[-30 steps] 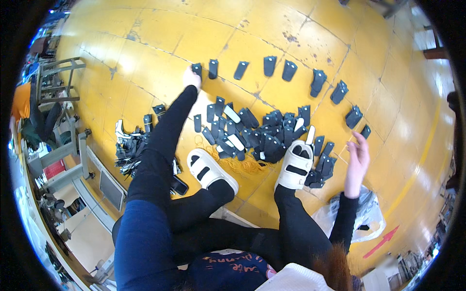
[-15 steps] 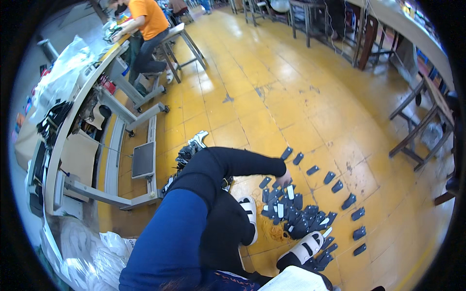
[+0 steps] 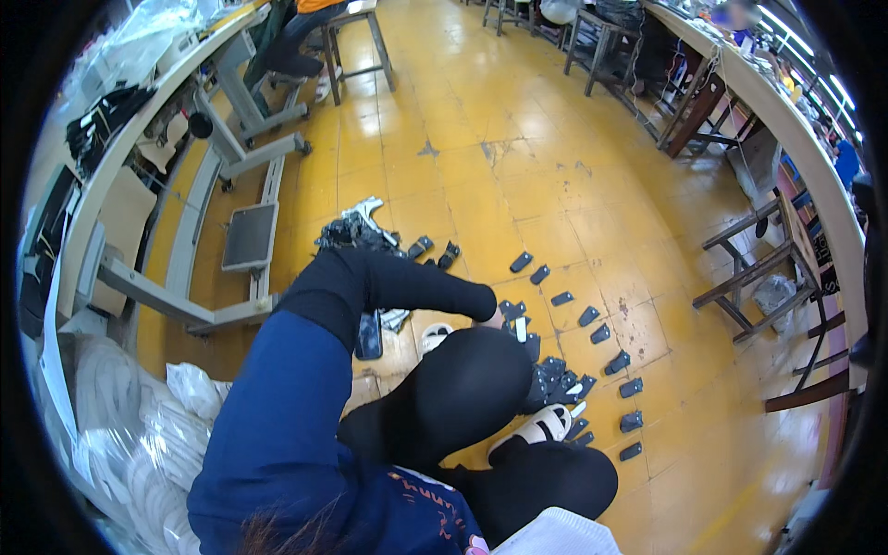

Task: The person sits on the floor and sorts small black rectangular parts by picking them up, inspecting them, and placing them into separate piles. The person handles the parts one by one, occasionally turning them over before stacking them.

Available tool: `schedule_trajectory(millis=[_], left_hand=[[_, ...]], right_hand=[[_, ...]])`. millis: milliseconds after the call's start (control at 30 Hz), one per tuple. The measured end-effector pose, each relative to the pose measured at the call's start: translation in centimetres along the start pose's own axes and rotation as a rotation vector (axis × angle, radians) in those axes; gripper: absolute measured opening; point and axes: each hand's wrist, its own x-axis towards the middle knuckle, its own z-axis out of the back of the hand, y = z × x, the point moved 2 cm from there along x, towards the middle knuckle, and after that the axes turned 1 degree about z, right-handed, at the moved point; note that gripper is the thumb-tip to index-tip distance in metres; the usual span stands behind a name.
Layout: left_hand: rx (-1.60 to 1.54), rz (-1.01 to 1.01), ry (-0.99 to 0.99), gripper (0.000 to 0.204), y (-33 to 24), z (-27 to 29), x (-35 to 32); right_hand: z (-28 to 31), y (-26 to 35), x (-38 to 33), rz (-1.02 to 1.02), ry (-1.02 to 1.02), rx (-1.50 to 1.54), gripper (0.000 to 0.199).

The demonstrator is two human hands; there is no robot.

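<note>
My left arm, in a blue sleeve with a black cover below it, reaches down to the floor. Only a sliver of my left hand (image 3: 497, 320) shows past the cuff, at the left edge of a pile of small dark grey tabs (image 3: 555, 375). Its fingers are hidden, so what they hold cannot be made out. White strips (image 3: 521, 329) lie among the tabs. More tabs (image 3: 600, 333), each with a pale dot, form a loose curved row to the right of the pile. My right hand is out of view.
My bent knee (image 3: 481, 370) covers part of the pile, and a pale sandal (image 3: 546, 424) touches it. Left of my arm are a dark bundle (image 3: 356, 231) and a dark flat rectangular object (image 3: 369, 335). A wheeled table frame (image 3: 231, 314) stands left, a wooden stool (image 3: 786, 250) right.
The view has shifted, and my knees now hide more of the pile. My left hand stays low by the tabs, now mostly hidden. The person in orange is largely out of the picture.
</note>
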Motion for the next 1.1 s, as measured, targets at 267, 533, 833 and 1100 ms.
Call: schedule_trajectory(millis=[267,533,833,1100], left_hand=[[0.099,-0.180,-0.127,0.041,-6.8,9.7,5.2],[0.080,-0.301,-0.350,0.048,-15.7,18.0,1.1],[0.003,-0.280,-0.331,0.047,-21.8,24.7,-4.3],[-0.006,-0.185,-0.010,0.045,-19.4,22.0,-0.9]], right_hand=[[5.7,4.3,0.0,0.163,0.166,0.167,0.032],[14.8,13.1,1.5,0.562,0.583,1.085,0.035],[18.6,11.2,-6.4,0.657,0.701,1.346,0.039],[8.9,-2.6,-17.5,-0.490,0.746,1.197,0.042]])
